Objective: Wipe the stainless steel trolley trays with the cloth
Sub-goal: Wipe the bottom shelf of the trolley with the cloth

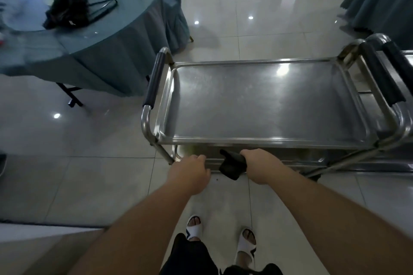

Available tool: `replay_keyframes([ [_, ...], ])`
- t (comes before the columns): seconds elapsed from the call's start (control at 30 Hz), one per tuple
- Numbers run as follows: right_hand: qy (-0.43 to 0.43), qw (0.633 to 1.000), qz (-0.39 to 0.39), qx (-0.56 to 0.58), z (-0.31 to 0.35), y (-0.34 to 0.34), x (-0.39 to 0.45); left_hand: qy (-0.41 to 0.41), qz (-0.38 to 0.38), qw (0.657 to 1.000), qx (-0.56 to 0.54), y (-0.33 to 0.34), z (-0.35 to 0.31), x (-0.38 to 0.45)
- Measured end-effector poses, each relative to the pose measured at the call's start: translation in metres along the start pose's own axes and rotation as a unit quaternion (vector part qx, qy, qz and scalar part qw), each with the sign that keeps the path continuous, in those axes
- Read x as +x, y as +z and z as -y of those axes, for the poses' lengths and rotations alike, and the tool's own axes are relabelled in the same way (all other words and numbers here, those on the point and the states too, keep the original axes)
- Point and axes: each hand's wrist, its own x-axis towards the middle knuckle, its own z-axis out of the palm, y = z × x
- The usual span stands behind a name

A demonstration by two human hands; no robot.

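Note:
A stainless steel trolley stands in front of me, its bare top tray [263,105] shining. Black-padded handles rise at its left end [155,80] and right end [380,78]. Below the top tray's near rim, a lower tray [279,158] is partly visible in shadow. My right hand [261,167] is closed around a dark cloth [231,166], held at the lower tray's near edge. My left hand [190,172] rests with curled fingers on that same edge, just left of the cloth.
A round table [107,51] with a blue-grey skirt and a black bag [67,10] stands to the left. A second trolley [402,78] abuts the right end. A draped chair [176,6] is behind. My sandalled feet [221,239] stand on glossy tile.

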Motion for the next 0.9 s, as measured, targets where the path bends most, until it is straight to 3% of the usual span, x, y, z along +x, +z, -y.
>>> replay_keyframes([
  [0.27, 0.039, 0.998, 0.035, 0.046, 0.048, 0.045, 0.017, 0.002, 0.028, 1.0, 0.004, 0.034, 0.06, -0.001],
  [0.53, 0.064, 0.992, 0.006, 0.107, 0.093, 0.106, 0.05, -0.023, 0.076, 0.997, -0.002, 0.082, 0.147, 0.024],
  [0.9, 0.031, 0.982, 0.001, 0.185, 0.092, 0.153, 0.134, -0.095, 0.085, 0.99, -0.064, 0.128, 0.173, 0.072],
])
